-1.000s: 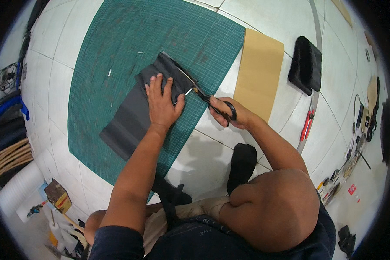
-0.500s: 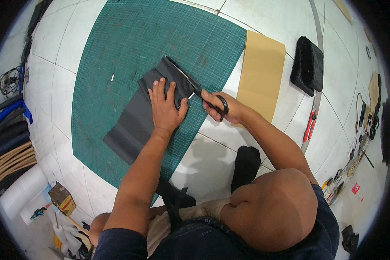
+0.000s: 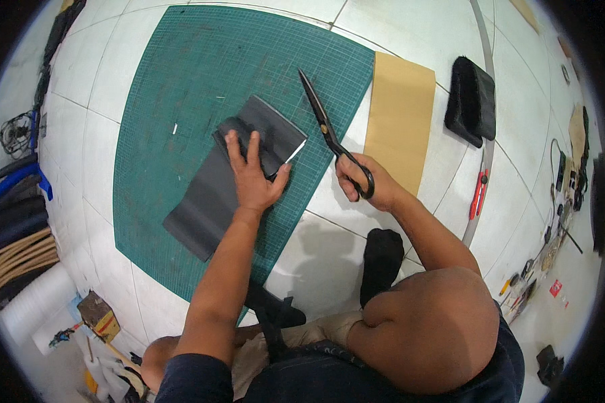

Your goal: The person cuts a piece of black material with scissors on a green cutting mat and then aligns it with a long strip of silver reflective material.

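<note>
My right hand (image 3: 368, 183) grips a pair of black scissors (image 3: 325, 127) by the handles. The blades point up and away, lifted off to the right of the dark grey fabric (image 3: 205, 200). That sheet of fabric lies slantwise on a green cutting mat (image 3: 175, 84), with its far end folded and bunched and a thin white edge along its right side. On the folded part rests my left hand (image 3: 254, 183), fingers spread and thumb out toward the white edge; some fingertips are hard to make out against the dark cloth.
A tan sheet (image 3: 400, 114) lies beside the mat's right edge. Farther right are a folded black furry piece (image 3: 465, 101), a red utility knife (image 3: 478, 193) and a long grey strip (image 3: 489, 47). Rolled materials (image 3: 20, 258) are stacked at the left. My foot in a black sock (image 3: 382, 262) stands near.
The scissors have come away from the fabric's edge, moving right with my right hand. My left hand stays on the fabric, its fingers slightly shifted, and the folded end has turned a little.
</note>
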Tool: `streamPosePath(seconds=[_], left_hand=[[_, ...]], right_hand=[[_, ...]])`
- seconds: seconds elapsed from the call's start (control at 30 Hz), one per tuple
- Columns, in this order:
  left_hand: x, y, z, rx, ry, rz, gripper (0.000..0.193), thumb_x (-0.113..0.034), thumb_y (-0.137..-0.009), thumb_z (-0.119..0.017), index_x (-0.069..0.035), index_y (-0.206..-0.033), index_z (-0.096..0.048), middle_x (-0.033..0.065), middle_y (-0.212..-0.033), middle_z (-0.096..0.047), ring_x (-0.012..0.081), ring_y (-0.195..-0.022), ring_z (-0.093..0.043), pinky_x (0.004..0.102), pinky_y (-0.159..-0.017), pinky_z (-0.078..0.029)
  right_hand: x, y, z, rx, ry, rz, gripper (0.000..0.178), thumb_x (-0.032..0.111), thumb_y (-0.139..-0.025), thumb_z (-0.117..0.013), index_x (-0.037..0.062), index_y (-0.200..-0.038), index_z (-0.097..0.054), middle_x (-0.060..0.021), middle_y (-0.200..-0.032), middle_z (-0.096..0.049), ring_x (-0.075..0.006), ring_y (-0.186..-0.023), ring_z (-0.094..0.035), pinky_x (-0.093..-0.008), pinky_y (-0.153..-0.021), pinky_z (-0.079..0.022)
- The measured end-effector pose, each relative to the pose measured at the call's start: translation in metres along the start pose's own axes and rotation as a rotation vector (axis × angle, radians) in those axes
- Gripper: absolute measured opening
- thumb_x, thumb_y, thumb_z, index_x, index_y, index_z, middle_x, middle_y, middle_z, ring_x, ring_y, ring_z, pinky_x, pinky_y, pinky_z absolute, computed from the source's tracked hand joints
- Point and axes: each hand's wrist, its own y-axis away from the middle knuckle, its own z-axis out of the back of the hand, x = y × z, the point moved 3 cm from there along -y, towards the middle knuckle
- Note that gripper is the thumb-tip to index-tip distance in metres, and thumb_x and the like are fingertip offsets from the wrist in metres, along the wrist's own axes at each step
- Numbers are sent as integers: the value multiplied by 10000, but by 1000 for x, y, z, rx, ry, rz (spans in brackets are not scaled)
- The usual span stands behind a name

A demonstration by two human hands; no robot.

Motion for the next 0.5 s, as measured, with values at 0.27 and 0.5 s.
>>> streamPosePath(seconds=[0.27,0.5], left_hand=[[18,6,3,-173,181,-112,1064,-650,-814,-604,-13,-1517,-122,273,-1558,-13,436,-1452,-28,563,-1148,-138],[19,4,2,-159,367,-41,921,-544,-874,-569,-3,-1503,-169,276,-1519,-153,421,-1428,-168,522,-1165,-159]], right_hand=[[-66,63,10,16,44,-140,436,481,-946,-585,87,-773,-508,12,-607,-509,-91,-545,-506,-252,-506,-409],[-73,86,10,38,92,-203,446,504,-947,-569,86,-799,-521,-1,-648,-517,-103,-575,-517,-261,-543,-430]])
